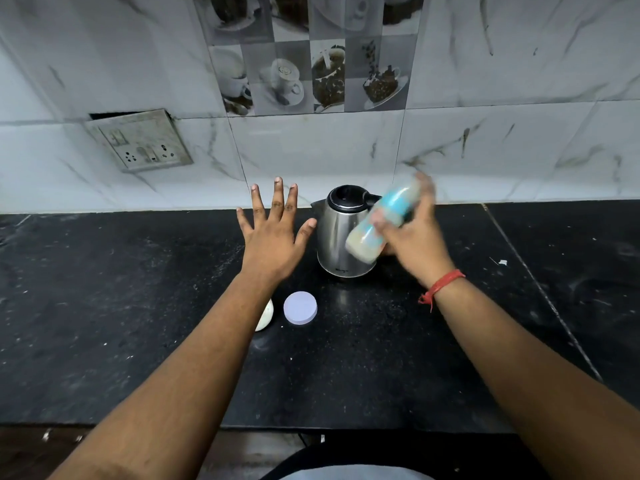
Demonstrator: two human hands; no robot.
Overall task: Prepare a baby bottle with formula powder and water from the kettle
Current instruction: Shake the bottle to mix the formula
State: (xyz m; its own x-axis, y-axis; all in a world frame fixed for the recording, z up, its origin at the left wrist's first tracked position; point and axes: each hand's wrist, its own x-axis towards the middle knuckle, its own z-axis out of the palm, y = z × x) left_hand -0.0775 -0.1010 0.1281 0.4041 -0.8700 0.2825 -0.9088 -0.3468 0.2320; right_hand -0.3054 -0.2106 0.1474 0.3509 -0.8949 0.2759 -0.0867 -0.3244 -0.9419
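Note:
My right hand grips a baby bottle with a blue band and milky liquid inside. The bottle is tilted and blurred, held in the air in front of the steel kettle. The kettle stands upright on the black counter with its black lid closed. My left hand hovers flat just left of the kettle, fingers spread, holding nothing. A round lilac lid lies on the counter below the kettle. Beside it a white rounded object is partly hidden by my left forearm.
A marble-tiled wall with a switch and socket plate rises behind the counter. A seam in the counter runs diagonally on the right. The counter's front edge is near my body.

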